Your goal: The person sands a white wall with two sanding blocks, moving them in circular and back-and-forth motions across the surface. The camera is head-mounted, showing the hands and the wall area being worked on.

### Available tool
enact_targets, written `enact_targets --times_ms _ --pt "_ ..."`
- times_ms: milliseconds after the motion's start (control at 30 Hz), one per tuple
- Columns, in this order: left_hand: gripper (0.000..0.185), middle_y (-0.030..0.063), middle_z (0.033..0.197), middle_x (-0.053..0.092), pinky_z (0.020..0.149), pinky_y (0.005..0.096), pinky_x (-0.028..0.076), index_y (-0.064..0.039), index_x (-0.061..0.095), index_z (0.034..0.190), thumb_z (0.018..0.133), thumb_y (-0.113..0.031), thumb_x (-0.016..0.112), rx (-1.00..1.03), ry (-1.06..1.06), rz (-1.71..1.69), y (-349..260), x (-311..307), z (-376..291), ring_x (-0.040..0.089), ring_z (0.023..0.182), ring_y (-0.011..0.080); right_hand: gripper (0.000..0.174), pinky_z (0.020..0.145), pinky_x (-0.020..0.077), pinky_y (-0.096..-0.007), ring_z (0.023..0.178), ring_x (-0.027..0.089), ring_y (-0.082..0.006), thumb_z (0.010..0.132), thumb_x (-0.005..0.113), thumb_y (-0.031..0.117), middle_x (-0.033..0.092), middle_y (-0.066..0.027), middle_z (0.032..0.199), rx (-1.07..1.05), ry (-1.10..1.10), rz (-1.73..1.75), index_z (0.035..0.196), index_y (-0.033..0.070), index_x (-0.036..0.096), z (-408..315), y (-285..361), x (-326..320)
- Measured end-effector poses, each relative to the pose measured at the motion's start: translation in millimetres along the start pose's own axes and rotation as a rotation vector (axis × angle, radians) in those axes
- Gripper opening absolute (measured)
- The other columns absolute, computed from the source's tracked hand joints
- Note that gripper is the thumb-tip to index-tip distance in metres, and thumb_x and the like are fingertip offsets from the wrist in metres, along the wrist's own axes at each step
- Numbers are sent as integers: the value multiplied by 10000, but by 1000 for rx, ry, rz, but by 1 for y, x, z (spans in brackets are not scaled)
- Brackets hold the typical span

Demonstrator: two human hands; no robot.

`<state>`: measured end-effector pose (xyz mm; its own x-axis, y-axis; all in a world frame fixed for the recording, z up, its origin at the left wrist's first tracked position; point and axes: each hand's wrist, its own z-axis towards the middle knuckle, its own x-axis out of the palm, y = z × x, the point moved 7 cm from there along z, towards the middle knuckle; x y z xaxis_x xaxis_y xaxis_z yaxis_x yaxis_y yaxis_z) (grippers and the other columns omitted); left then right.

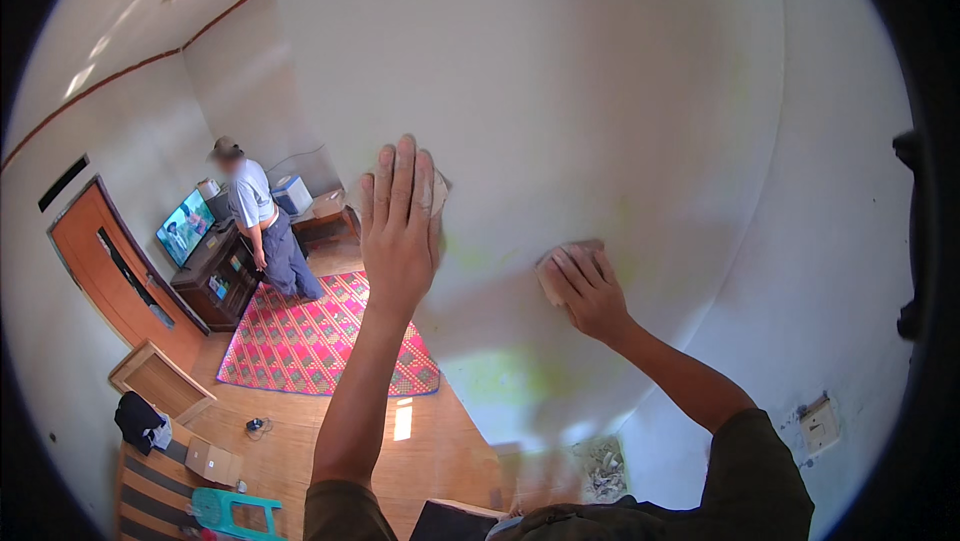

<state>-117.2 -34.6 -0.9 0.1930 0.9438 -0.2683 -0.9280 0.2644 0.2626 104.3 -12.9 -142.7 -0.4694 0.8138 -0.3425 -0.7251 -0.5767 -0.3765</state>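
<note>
Both arms reach up to a white plastered wall [480, 90] with yellow-green patches. My left hand [403, 218] lies against the wall near its left edge, fingers extended, with a piece of tan sheet, perhaps sandpaper, showing beside and beneath the fingers. My right hand [589, 286] is lower and to the right, its fingers bent over a similar tan piece [553, 287] pressed on the wall. The undersides of both pieces are hidden.
Another person [259, 211] stands by a television [186, 227] at the left, on a pink patterned mat [300, 349]. Below are an orange door [124, 271], a cardboard box [213, 461] and a teal plastic stool [217, 509]. A light switch [818, 427] is on the right wall.
</note>
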Motion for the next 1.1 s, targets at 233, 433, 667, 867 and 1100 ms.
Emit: enact_targets --times_ms 233,433,667,867,1100 --pt "609 203 1632 423 1217 571 305 -3 454 1553 964 -104 568 -34 32 -46 2 3 -33 394 1511 408 500 1180 376 -508 1383 543 -294 905 637 165 613 -130 1451 14 15 10 1377 -2 628 111 9 0" --pt "551 275 1609 416 1206 640 271 63 465 1513 992 -100 537 -103 73 -144 -5 19 -91 380 1490 499 508 1188 391 -511 1389 531 -314 899 629 163 596 -147 1470 2 -194 77 1369 -28 617 188 2 -24" --pt "536 310 1578 439 1192 672 260 75 475 1500 1007 -125 539 -132 97 -120 -14 39 -143 388 1471 530 455 1119 444 -517 1285 585 -303 911 640 190 629 -119 1404 -6 87 74 1339 37 660 5 -13 -4" --pt "555 269 1599 433 1211 624 264 42 483 1509 982 -103 582 -19 104 -130 -51 40 -58 383 1496 484 485 1121 411 -587 1293 588 -333 923 647 217 611 -132 1440 50 282 -17 1374 39 639 -109 -24 11" --pt "544 146 1596 487 1194 518 356 -14 557 1467 927 -72 594 178 -11 -87 -93 42 77 442 1487 354 564 1206 306 -619 1397 515 -380 931 649 227 563 -166 1498 167 129 20 1445 8 576 -42 -37 9"
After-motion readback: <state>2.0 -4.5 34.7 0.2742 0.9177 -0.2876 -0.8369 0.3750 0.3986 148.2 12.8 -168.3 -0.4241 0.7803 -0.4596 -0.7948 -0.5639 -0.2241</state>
